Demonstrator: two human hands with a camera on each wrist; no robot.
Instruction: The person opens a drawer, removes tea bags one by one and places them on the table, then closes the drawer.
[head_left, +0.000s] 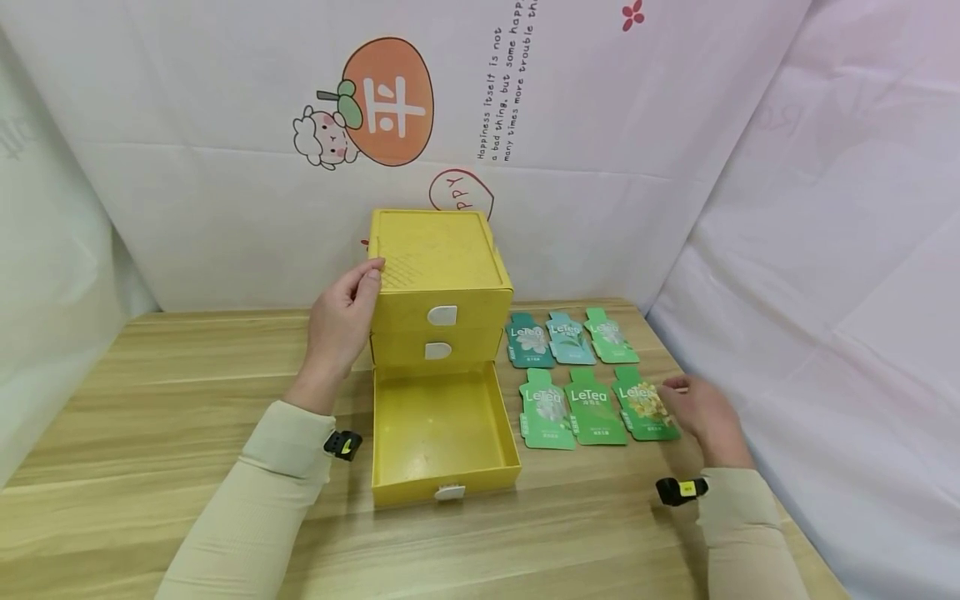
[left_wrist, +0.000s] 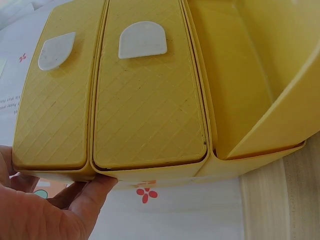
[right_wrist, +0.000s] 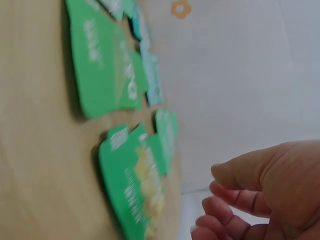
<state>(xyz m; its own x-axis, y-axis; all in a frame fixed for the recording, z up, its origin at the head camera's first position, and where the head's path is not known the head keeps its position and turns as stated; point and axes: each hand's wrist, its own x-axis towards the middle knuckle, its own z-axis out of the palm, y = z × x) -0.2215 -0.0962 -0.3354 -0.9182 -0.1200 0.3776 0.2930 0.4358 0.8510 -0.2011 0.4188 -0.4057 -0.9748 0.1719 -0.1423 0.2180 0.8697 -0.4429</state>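
Observation:
A yellow box of drawers stands on the table, its bottom drawer pulled out with a bare floor. My left hand holds the box by its upper left edge, with fingertips over the top and the thumb along the side. Several green and teal LeTea packets lie in two rows to the right of the box. By the right edge of the front-row packet with yellow flowers is my right hand. Its fingers are loosely bent and, in the right wrist view, hold nothing.
The two upper drawers are closed, each with a white tab. A pale printed cloth hangs behind the wooden table. Another white cloth hangs along the right side.

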